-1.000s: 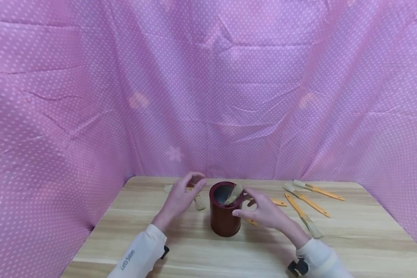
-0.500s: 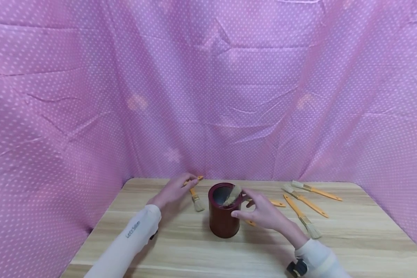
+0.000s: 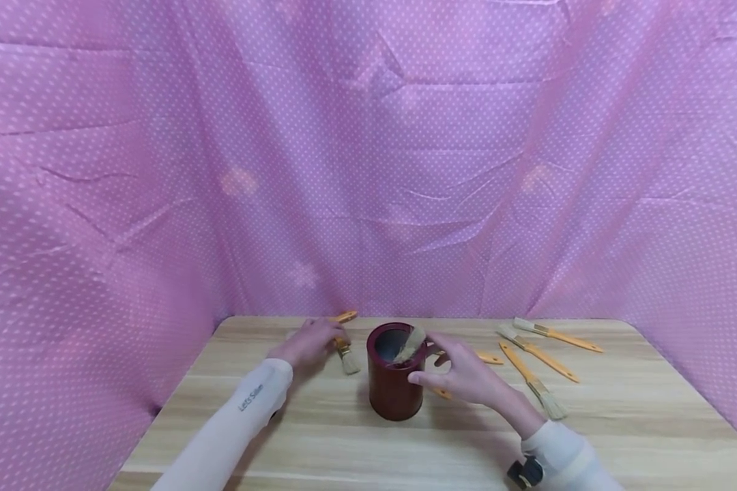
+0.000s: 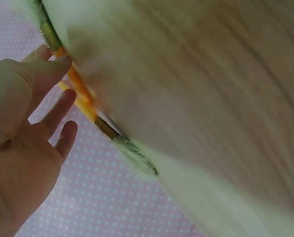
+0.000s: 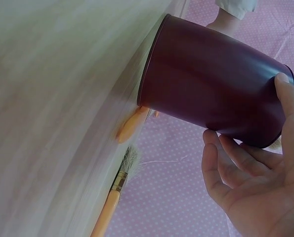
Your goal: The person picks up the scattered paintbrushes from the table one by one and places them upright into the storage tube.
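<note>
- Head camera: there's the dark red can [image 3: 395, 392], upright on the wooden table [image 3: 356, 450] between the two hands, mouth up. A pale bristle head [image 3: 411, 343] leans over the right of its rim, so I'd judge that handle hangs inside; how many brushes share the space, I can't tell.
- Here's the right hand [image 3: 463, 374], thumb on the can's front wall, fingers up by the rim: probably a steadying hold, keeping a light can from tipping.
- Over on the left, the left hand [image 3: 312, 341] has its fingertips down at the near-left brush [image 3: 349, 361]. Just beyond, the handle of a second brush [image 3: 346, 317] pokes out past the fingers.
- On the right lie three splayed brushes [image 3: 536, 354], spaced apart and easy to pick singly, I'd say, with a half-hidden handle [image 3: 490, 358] nearer the hand. Pink dotted cloth [image 3: 368, 157] hangs behind everything.
- Left wrist: a narrow pinch here, thumb and forefinger on the near-left brush's handle right beside its metal band, other fingers loosely apart. That spot likely gives control close to the head.
- Right wrist: the can shows sideways in this view, thumb along one side near the rim, curled fingers on the other. That spread across the wall looks meant to hold it firm.
</note>
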`<control>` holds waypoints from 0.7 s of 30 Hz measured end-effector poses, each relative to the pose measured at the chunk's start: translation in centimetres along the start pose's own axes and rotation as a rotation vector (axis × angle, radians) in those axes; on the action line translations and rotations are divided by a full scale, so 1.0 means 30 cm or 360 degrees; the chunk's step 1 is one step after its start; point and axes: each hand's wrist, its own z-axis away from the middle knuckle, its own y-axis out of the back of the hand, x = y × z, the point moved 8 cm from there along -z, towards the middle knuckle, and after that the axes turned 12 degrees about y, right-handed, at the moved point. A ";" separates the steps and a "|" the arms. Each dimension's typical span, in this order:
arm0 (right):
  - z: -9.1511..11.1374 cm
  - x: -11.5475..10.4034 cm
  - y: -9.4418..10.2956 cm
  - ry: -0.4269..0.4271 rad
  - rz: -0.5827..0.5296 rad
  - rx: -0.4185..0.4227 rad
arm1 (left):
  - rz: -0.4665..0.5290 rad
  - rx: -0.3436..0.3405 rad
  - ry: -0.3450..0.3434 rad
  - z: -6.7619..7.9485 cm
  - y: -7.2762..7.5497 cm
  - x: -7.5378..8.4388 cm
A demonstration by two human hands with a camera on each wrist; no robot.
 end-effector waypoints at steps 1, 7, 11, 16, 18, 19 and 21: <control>-0.002 0.000 0.001 0.0001 0.0006 -0.0001 | -0.0004 -0.0004 0.0012 -0.004 -0.001 -0.003; -0.008 -0.001 0.002 0.0000 0.0006 -0.0008 | 0.0023 0.0007 0.0045 -0.014 0.004 -0.014; -0.005 0.000 -0.003 0.0003 0.0012 -0.0010 | 0.0037 -0.0001 0.0081 -0.015 -0.004 -0.028; 0.000 0.003 -0.005 0.0001 0.0012 -0.0008 | 0.0040 -0.0043 0.0165 -0.013 -0.018 -0.048; 0.001 0.003 -0.005 0.0001 0.0009 -0.0005 | 0.0049 -0.0059 0.0200 -0.012 -0.019 -0.053; 0.002 0.003 -0.004 0.0002 0.0005 -0.0004 | 0.0061 -0.0063 0.0205 -0.012 -0.018 -0.053; 0.003 0.004 -0.004 -0.0001 0.0001 -0.0003 | 0.0089 -0.0054 0.0196 -0.011 -0.010 -0.050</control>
